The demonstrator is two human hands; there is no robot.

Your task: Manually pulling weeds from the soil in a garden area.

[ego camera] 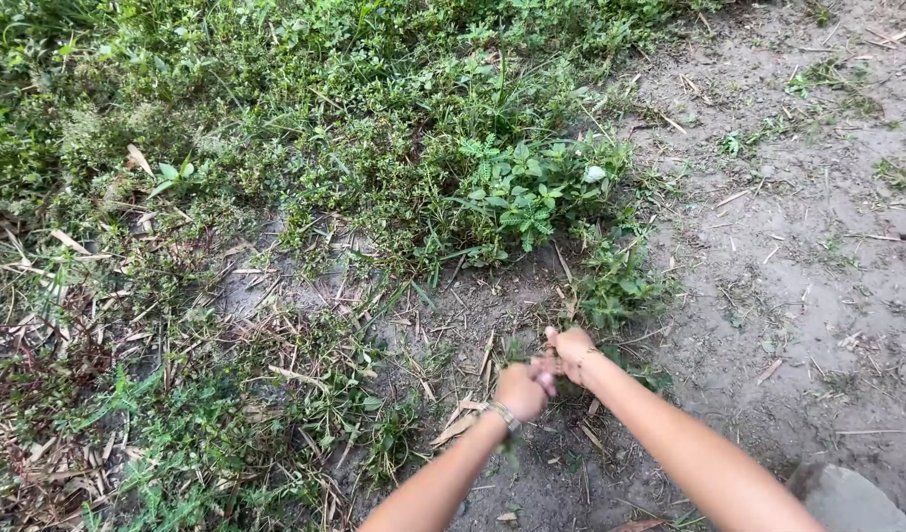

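Both hands were seen low in the head view, brought together over bare soil at the edge of a weedy patch. The left hand (521, 391), with a thin bracelet (504, 417) at the wrist, was closed into a fist, and the right hand (572, 352) was curled just beside it, the two touching. A small tuft of weeds (517, 351) appeared to be clutched between them, though the stems were largely hidden by the fingers and blurred. Whether each grip was pressed on the tuft itself could not be told for certain. A leafy green plant (532, 192) stood further off, beyond the hands. A grey stone (852, 500) was cut off at the lower right corner. Dry leaf litter (69, 325) lay scattered at the left.
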